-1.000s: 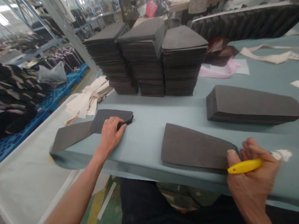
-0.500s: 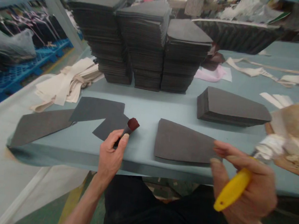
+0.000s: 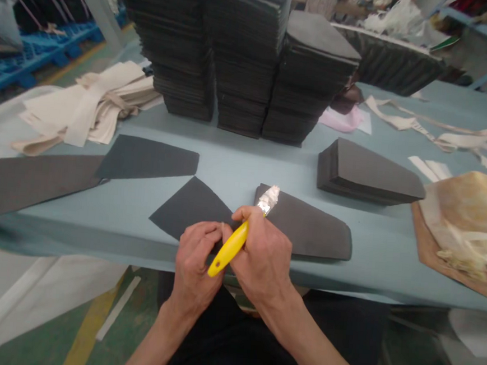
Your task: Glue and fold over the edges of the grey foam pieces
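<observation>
My right hand point(image 3: 263, 251) is closed around the yellow handle of a brush point(image 3: 232, 249), whose head, coated in something whitish, points up and away. Beside it, touching, my left hand point(image 3: 199, 258) has its fingers pinched on a dark piece of sheet, mostly hidden by both hands. Just beyond the hands a flat dark grey piece point(image 3: 193, 206) lies on the table, its near end covered. To the right, partly behind my right hand, rests a short stack of tapered grey pieces point(image 3: 316, 227).
Tall stacks of dark pieces point(image 3: 243, 75) stand at the back. A lower stack point(image 3: 371, 170) sits at right, near a brown board with yellowish cloth point(image 3: 459, 222). Two more flat pieces point(image 3: 150, 158) overlap at left, below cream strips point(image 3: 93, 103). The table point(image 3: 228, 159) is blue-green.
My right hand has moved left with the brush to meet my left hand. The curled piece with a dark red inner side in my left hand is now mostly hidden. The view has shifted slightly.
</observation>
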